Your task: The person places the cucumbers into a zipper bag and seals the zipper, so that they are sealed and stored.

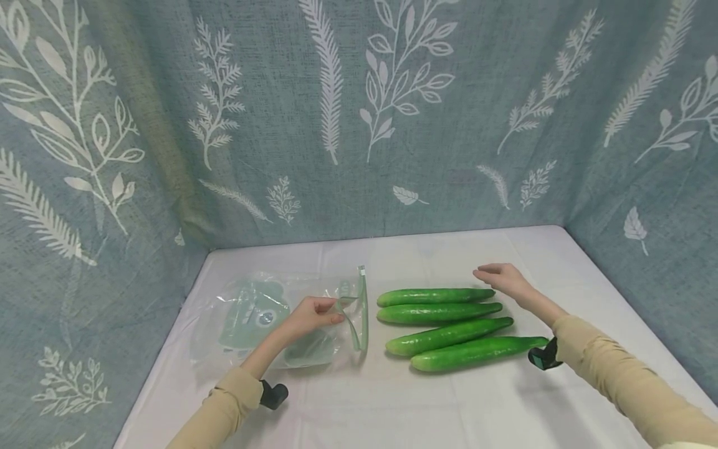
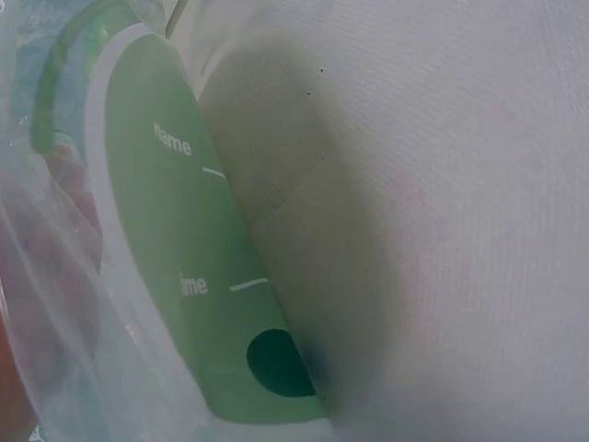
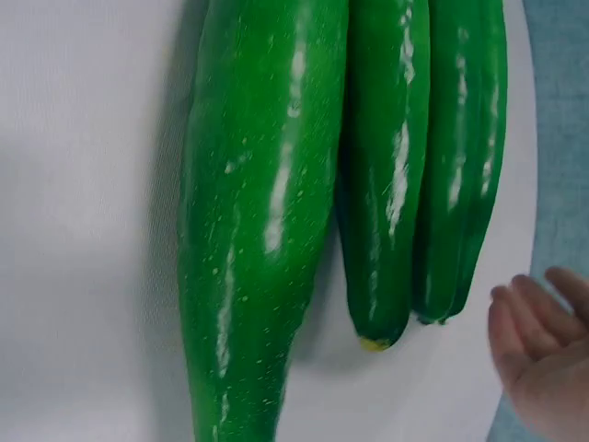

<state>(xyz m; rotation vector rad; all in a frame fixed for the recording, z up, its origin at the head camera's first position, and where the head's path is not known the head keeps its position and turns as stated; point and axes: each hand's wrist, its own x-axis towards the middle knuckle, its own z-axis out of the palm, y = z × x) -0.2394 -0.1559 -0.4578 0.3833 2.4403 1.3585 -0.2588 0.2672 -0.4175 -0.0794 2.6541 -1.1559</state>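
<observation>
Leafy-patterned blue cloth (image 1: 280, 125) walls in the white tabletop (image 1: 392, 411). Four cucumbers (image 1: 449, 337) lie side by side, right of a flattened clear zip bag (image 1: 247, 318). The left hand (image 1: 311, 315) pinches the bag's green-edged mouth (image 1: 364, 330); the right hand (image 1: 505, 280), fingers loosely extended, hovers near the farthest cucumber.

Curtained-off spot, can't tell what room tbh. Blue-grey leaf-print fabric (image 1: 275, 106) hangs 9-to-3 o'clock round a flat-topped white table (image 1: 381, 415).
</observation>
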